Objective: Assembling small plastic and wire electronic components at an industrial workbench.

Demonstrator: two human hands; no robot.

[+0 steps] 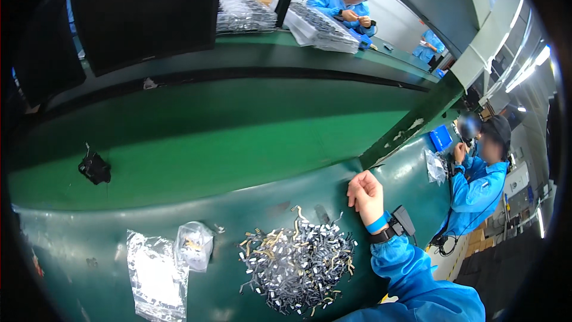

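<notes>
My right hand [366,195] lies at the table's far edge, just beyond and right of a heap of small parts. Its fingers are bent and drawn together, with nothing showing in them; the palm side is hidden. A blue band [377,223] and a dark strapped device [400,222] circle that wrist, above a blue sleeve. My left hand is out of view. The heap [298,262] holds many short dark, silver-white and tan pieces, loosely tangled. Left of it lie a flat clear plastic bag [156,277] and a bunched clear bag [195,245] with a few tan bits inside.
A green raised bench [238,137] runs across behind the table, with a small black object [94,168] on it. A green post [411,128] rises near my hand. Stacked trays [325,27] stand on the far shelf. Co-workers in blue sit beyond and at right, near a blue bin [441,138].
</notes>
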